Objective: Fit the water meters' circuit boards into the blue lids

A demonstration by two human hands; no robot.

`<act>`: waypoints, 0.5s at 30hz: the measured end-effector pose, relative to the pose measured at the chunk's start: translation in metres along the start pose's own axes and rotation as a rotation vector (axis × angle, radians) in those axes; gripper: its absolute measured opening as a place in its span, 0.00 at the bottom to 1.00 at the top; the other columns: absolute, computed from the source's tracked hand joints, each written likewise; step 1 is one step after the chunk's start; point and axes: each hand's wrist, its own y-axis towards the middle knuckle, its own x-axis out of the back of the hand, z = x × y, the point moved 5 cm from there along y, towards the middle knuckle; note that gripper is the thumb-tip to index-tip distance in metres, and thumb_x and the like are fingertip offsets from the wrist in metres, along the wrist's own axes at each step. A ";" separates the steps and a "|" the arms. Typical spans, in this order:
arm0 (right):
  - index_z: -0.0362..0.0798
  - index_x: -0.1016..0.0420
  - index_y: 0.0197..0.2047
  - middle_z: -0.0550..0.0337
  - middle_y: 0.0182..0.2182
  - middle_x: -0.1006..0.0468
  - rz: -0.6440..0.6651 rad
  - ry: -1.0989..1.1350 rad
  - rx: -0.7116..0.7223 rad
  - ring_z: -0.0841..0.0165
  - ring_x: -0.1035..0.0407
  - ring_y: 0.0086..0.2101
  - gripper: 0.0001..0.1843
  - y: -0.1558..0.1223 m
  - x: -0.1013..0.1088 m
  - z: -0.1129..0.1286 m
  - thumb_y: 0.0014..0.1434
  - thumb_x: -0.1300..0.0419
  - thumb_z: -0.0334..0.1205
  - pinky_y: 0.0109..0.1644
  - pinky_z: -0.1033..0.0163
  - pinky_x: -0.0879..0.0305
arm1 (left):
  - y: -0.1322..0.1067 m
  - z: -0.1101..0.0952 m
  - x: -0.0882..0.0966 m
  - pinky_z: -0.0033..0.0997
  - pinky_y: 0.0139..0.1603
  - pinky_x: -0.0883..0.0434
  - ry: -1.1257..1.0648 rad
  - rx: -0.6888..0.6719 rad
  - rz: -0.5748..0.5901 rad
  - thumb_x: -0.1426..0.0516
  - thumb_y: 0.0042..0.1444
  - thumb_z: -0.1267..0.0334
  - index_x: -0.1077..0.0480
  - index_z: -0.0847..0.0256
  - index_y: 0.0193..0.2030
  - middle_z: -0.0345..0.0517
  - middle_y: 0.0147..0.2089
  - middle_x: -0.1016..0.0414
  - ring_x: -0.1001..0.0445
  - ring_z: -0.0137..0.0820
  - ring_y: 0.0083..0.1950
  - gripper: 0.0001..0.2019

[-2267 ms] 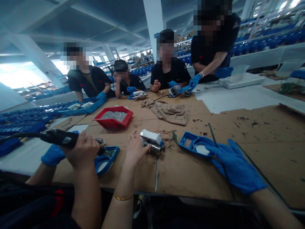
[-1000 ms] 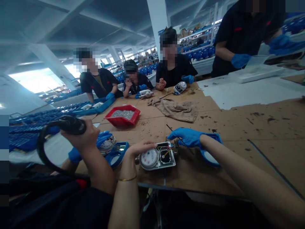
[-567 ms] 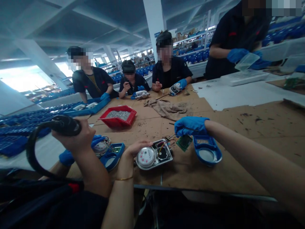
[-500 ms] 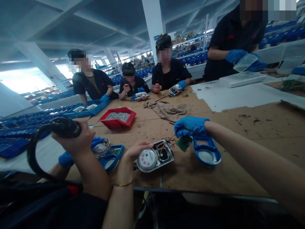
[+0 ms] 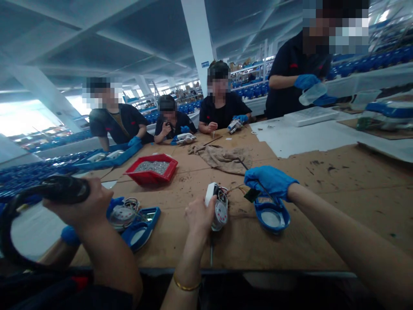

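My left hand (image 5: 200, 215), bare with a gold bracelet at the wrist, grips a water meter body (image 5: 220, 213) by its white casing. The meter is tipped on its side, its round dial facing right. Coloured wires (image 5: 237, 187) lead from it to a small green circuit board (image 5: 251, 195). In a blue glove, my right hand (image 5: 271, 183) is closed around a thin dark rod-like tool (image 5: 241, 162). Just below this hand is a blue meter cover (image 5: 272, 218) with a round window; whether the fingers also grip it is hidden.
At left, a co-worker's bare hand (image 5: 80, 198) holds a black corded tool (image 5: 66, 189) over another opened meter (image 5: 124, 215) and blue cover (image 5: 140, 232). A red bin (image 5: 151, 170) of small metal parts and a brown rag (image 5: 222, 158) lie beyond. Several co-workers sit or stand across the table.
My left hand has turned the meter body from lying face up to tipped on its side. The gloved right hand stays by the blue cover. The whole view has shifted slightly.
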 end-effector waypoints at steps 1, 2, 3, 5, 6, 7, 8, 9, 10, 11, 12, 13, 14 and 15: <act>0.48 0.19 0.36 0.55 0.35 0.17 -0.028 0.013 -0.011 0.66 0.29 0.33 0.10 -0.003 -0.002 -0.006 0.58 0.42 0.36 0.38 0.64 0.39 | -0.005 -0.005 -0.006 0.41 0.46 0.31 0.028 0.016 0.026 0.51 0.65 0.44 0.24 0.60 0.44 0.60 0.45 0.18 0.21 0.51 0.50 0.22; 0.48 0.18 0.36 0.56 0.35 0.17 -0.057 0.034 -0.023 0.65 0.28 0.34 0.10 -0.007 -0.004 -0.012 0.58 0.42 0.37 0.39 0.64 0.38 | -0.010 -0.009 -0.009 0.42 0.47 0.30 0.048 0.025 0.042 0.51 0.66 0.44 0.24 0.60 0.45 0.61 0.45 0.18 0.20 0.51 0.50 0.23; 0.48 0.18 0.36 0.56 0.35 0.16 -0.088 0.064 -0.036 0.65 0.27 0.35 0.10 -0.010 -0.005 -0.017 0.58 0.42 0.38 0.39 0.64 0.37 | -0.014 -0.013 -0.010 0.44 0.47 0.30 0.069 0.024 0.055 0.52 0.66 0.44 0.24 0.60 0.46 0.61 0.45 0.18 0.20 0.52 0.50 0.24; 0.47 0.18 0.36 0.55 0.34 0.16 -0.123 0.159 -0.068 0.64 0.26 0.34 0.12 -0.014 -0.007 -0.026 0.58 0.42 0.42 0.39 0.63 0.35 | -0.019 -0.022 -0.009 0.46 0.48 0.28 0.117 -0.007 0.090 0.52 0.67 0.45 0.25 0.63 0.47 0.63 0.45 0.19 0.20 0.54 0.50 0.24; 0.46 0.19 0.37 0.55 0.33 0.16 -0.114 0.214 -0.084 0.64 0.25 0.34 0.13 -0.015 -0.008 -0.029 0.58 0.42 0.44 0.38 0.63 0.34 | -0.021 -0.027 -0.005 0.47 0.49 0.28 0.140 -0.028 0.101 0.51 0.67 0.46 0.25 0.65 0.48 0.64 0.46 0.19 0.21 0.54 0.50 0.23; 0.45 0.19 0.37 0.54 0.32 0.17 -0.094 0.266 -0.095 0.64 0.25 0.33 0.14 -0.016 -0.009 -0.030 0.58 0.42 0.45 0.37 0.64 0.33 | -0.021 -0.032 -0.001 0.48 0.50 0.28 0.152 -0.054 0.095 0.50 0.67 0.48 0.25 0.67 0.48 0.65 0.47 0.20 0.21 0.55 0.51 0.23; 0.44 0.20 0.37 0.53 0.31 0.17 -0.070 0.312 -0.098 0.64 0.25 0.32 0.15 -0.016 -0.010 -0.031 0.57 0.42 0.47 0.36 0.64 0.33 | -0.021 -0.039 0.004 0.48 0.52 0.28 0.142 -0.095 0.068 0.49 0.67 0.50 0.25 0.68 0.49 0.66 0.49 0.21 0.22 0.54 0.53 0.21; 0.43 0.20 0.37 0.53 0.31 0.17 -0.049 0.353 -0.095 0.65 0.25 0.32 0.16 -0.016 -0.011 -0.032 0.57 0.42 0.47 0.36 0.64 0.32 | -0.020 -0.046 0.009 0.48 0.54 0.28 0.104 -0.156 0.022 0.48 0.67 0.52 0.26 0.68 0.50 0.65 0.51 0.21 0.24 0.53 0.55 0.20; 0.43 0.20 0.37 0.52 0.31 0.17 -0.038 0.381 -0.086 0.65 0.25 0.32 0.16 -0.015 -0.011 -0.032 0.56 0.42 0.47 0.35 0.64 0.32 | -0.018 -0.055 0.013 0.46 0.58 0.30 0.037 -0.238 -0.029 0.48 0.67 0.55 0.27 0.67 0.53 0.62 0.54 0.22 0.26 0.50 0.58 0.19; 0.43 0.20 0.37 0.52 0.32 0.17 -0.039 0.393 -0.075 0.65 0.24 0.32 0.16 -0.014 -0.011 -0.032 0.56 0.42 0.47 0.36 0.64 0.31 | -0.017 -0.065 0.016 0.44 0.61 0.31 -0.046 -0.336 -0.063 0.48 0.68 0.56 0.28 0.65 0.55 0.59 0.56 0.23 0.28 0.47 0.60 0.17; 0.42 0.20 0.36 0.52 0.32 0.16 -0.049 0.395 -0.068 0.64 0.24 0.33 0.16 -0.013 -0.011 -0.031 0.55 0.42 0.46 0.37 0.64 0.31 | -0.015 -0.074 0.015 0.43 0.64 0.34 -0.132 -0.438 -0.065 0.49 0.68 0.58 0.28 0.63 0.56 0.55 0.58 0.24 0.29 0.44 0.62 0.16; 0.43 0.19 0.36 0.52 0.33 0.16 -0.065 0.391 -0.063 0.64 0.24 0.34 0.15 -0.012 -0.010 -0.031 0.55 0.42 0.45 0.39 0.63 0.30 | -0.013 -0.084 0.012 0.41 0.65 0.35 -0.210 -0.532 -0.020 0.50 0.69 0.59 0.28 0.61 0.56 0.52 0.58 0.24 0.29 0.42 0.62 0.16; 0.43 0.19 0.35 0.52 0.34 0.16 -0.079 0.380 -0.060 0.63 0.23 0.35 0.15 -0.012 -0.009 -0.031 0.55 0.42 0.44 0.40 0.62 0.30 | -0.010 -0.093 0.005 0.39 0.65 0.35 -0.272 -0.606 0.055 0.50 0.69 0.60 0.27 0.59 0.55 0.50 0.56 0.22 0.28 0.40 0.60 0.15; 0.43 0.18 0.35 0.52 0.34 0.16 -0.088 0.369 -0.057 0.62 0.23 0.35 0.15 -0.011 -0.008 -0.030 0.55 0.42 0.44 0.41 0.62 0.30 | -0.007 -0.100 -0.002 0.38 0.62 0.34 -0.313 -0.656 0.141 0.50 0.69 0.61 0.26 0.59 0.52 0.50 0.53 0.21 0.27 0.39 0.57 0.14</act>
